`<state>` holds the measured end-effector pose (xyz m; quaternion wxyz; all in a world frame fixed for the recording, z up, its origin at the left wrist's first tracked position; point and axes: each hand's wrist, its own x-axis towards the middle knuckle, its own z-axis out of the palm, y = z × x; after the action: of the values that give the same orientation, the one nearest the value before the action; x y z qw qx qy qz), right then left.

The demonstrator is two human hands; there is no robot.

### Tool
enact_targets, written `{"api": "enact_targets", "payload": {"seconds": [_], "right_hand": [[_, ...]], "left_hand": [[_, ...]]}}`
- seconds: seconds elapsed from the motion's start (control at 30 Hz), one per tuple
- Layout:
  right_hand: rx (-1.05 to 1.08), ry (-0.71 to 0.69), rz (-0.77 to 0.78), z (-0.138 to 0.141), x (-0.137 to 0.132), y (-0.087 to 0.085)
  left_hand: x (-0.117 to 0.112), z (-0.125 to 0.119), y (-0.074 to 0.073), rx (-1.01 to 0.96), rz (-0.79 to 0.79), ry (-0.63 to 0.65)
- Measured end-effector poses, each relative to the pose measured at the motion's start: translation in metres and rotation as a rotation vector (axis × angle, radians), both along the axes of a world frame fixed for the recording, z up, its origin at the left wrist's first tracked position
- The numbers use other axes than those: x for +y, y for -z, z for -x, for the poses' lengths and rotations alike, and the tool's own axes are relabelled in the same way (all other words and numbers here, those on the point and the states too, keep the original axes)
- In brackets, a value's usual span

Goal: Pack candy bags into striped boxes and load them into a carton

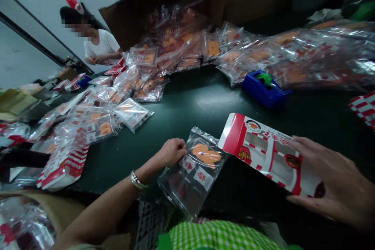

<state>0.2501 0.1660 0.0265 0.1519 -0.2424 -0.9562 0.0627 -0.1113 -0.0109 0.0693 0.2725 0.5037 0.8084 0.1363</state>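
My left hand (171, 151) pinches the edge of a clear plastic packet (197, 172) near the table's front. Inside the packet are orange shaped pieces and small printed cards. Off to the right, my right hand (336, 181) grips a red and white printed cardboard box (269, 152) with cut-out windows and pictures of fries and a burger. The box is tilted, and its red and white end flap points at the packet. The flap's tip lies close to the packet's right edge; whether they touch I cannot tell.
A blue tape dispenser (265, 90) with a green roll stands beyond the box. Heaped clear packets (178, 47) line the back and left of the dark green table (193, 101). Striped boxes (63, 166) lie at left. A co-worker (101, 45) is at the far left.
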Motion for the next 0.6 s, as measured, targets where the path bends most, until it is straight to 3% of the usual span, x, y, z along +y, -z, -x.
{"api": "enact_targets", "payload": {"seconds": [0.13, 0.2, 0.3, 0.4, 0.47, 0.6], "right_hand": [[0.098, 0.064, -0.014, -0.01, 0.002, -0.003], [0.121, 0.103, -0.038, -0.016, 0.005, -0.004], [0.112, 0.122, -0.065, -0.023, 0.006, 0.0], [0.07, 0.088, -0.062, -0.026, 0.002, 0.008], [0.049, 0.081, -0.053, -0.026, -0.002, 0.01], [0.041, 0.06, -0.042, -0.023, -0.014, 0.004]], "left_hand": [[-0.002, 0.019, -0.048, 0.114, -0.209, -0.007], [-0.009, 0.015, -0.061, 0.266, -0.318, 0.042], [-0.026, -0.012, -0.046, 0.486, -0.244, 0.314], [-0.041, -0.036, -0.021, 0.46, -0.022, 0.507], [-0.042, -0.036, -0.018, 0.351, 0.001, 0.472], [-0.016, -0.009, -0.024, 0.227, -0.037, 0.145]]}}
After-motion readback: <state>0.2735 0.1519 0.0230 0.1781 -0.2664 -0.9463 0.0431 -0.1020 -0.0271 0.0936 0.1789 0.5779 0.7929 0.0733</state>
